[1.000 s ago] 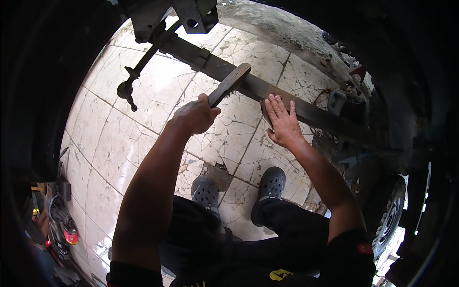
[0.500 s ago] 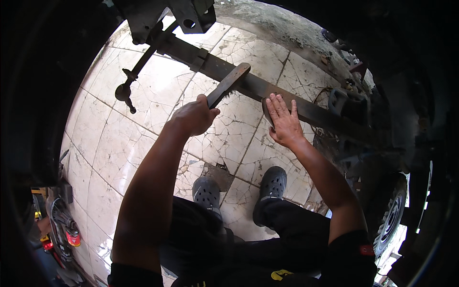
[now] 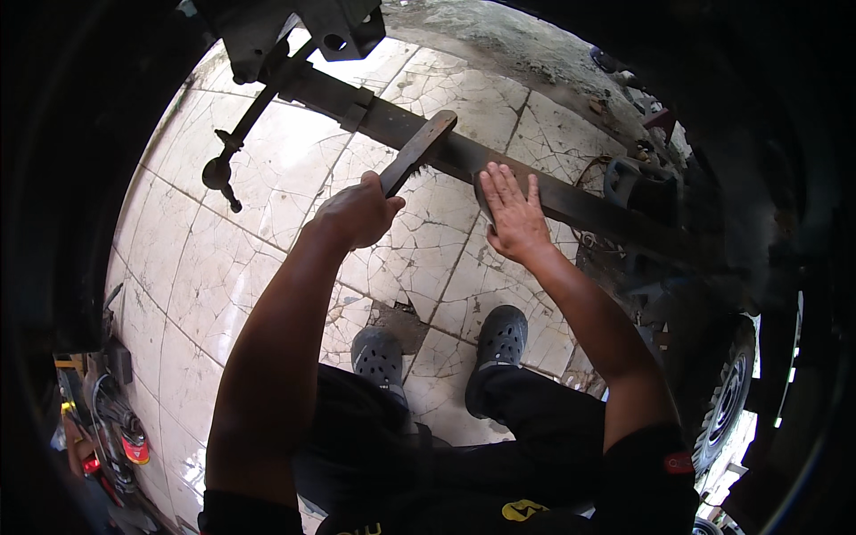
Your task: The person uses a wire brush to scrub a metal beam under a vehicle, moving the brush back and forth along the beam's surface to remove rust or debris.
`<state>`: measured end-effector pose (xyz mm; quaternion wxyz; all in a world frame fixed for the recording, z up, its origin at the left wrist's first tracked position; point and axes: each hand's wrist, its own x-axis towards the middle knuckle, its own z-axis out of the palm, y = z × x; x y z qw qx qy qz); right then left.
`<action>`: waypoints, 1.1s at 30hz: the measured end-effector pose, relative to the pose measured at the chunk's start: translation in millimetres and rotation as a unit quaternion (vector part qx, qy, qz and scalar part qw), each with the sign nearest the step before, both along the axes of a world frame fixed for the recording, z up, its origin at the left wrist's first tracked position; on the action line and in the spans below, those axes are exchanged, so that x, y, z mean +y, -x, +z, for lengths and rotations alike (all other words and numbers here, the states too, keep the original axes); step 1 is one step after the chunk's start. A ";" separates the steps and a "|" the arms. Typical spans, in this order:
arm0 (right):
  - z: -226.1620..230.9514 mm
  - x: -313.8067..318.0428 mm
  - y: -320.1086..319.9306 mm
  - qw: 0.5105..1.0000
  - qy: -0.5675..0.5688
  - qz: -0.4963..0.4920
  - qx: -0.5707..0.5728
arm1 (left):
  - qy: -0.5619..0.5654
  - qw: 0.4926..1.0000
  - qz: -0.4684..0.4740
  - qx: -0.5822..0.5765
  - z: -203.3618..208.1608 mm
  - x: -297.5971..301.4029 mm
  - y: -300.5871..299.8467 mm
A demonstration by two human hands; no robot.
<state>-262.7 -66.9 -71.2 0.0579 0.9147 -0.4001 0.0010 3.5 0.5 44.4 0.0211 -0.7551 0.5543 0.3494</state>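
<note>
My left hand (image 3: 359,212) is closed around the handle of a wire brush (image 3: 417,152). Its long wooden back reaches across a dark metal beam (image 3: 392,122), and bristles show along the underside. My right hand (image 3: 517,214) lies flat farther right along the same beam, fingers stretched out. Under its palm and finger side shows the edge of a dark, flat, rounded piece (image 3: 481,196); most of it is hidden, so its kind cannot be told.
A rod with a ball-shaped joint (image 3: 217,172) hangs left of the beam, below a metal bracket (image 3: 334,40). Cracked white tiles (image 3: 259,214) cover the floor. A tyre (image 3: 727,392) stands at lower right. Another person's arm (image 3: 76,446) and assorted parts are at lower left.
The whole view has shifted slightly, so things sit a little farther left. My right hand has slid slightly farther over the beam; the brush stays in my left hand.
</note>
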 end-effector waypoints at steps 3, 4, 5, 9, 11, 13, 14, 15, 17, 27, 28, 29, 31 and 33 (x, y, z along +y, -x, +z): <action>9.0 -18.3 -23.8 1.000 -0.024 -0.006 -0.004 | 0.014 1.000 -0.002 -0.003 -4.4 1.2 -0.9; 9.2 -17.5 -29.7 1.000 -0.021 -0.013 0.003 | 0.010 1.000 0.004 0.001 -2.4 3.0 -3.8; 10.2 -13.1 -28.9 1.000 -0.023 -0.011 0.010 | 0.006 1.000 0.010 0.006 -0.7 4.9 -6.7; 7.4 10.7 5.1 0.999 -0.032 0.004 0.033 | 0.011 1.000 -0.003 -0.013 -1.1 8.5 -12.1; 9.0 9.6 11.9 0.999 -0.025 0.004 0.035 | -0.006 1.000 0.002 -0.004 5.6 4.1 -7.0; 6.0 0.7 3.1 1.000 -0.005 0.002 0.025 | 0.002 1.000 0.004 0.000 -0.4 2.5 -4.0; 5.6 -4.8 -8.0 1.000 0.000 -0.005 0.022 | 0.006 1.000 0.005 -0.003 -0.2 2.4 -3.1; 7.2 -10.8 -15.6 1.000 -0.009 -0.010 0.020 | 0.002 1.000 0.006 -0.001 0.8 2.0 -2.8; 9.4 -17.2 -28.5 0.999 -0.031 -0.014 0.012 | -0.010 1.000 0.013 0.000 2.3 4.1 -4.9; 1.5 -3.7 -6.3 1.000 -0.010 -0.006 0.008 | 0.002 1.000 0.006 -0.006 2.6 4.6 -3.8; 3.3 -8.8 -14.2 1.000 -0.014 -0.007 0.004 | 0.004 1.000 0.004 -0.006 1.1 4.6 -4.3; 5.5 -12.4 -20.7 1.000 -0.017 -0.009 0.000 | 0.006 1.000 0.003 -0.006 -0.7 4.9 -5.9; 7.0 -12.5 -24.0 1.000 -0.020 -0.009 0.006 | 0.009 1.000 0.002 -0.007 -1.0 5.9 -7.5; 3.3 -3.1 -17.3 1.000 -0.010 -0.004 0.014 | 0.010 1.000 0.004 -0.011 1.5 7.9 -9.1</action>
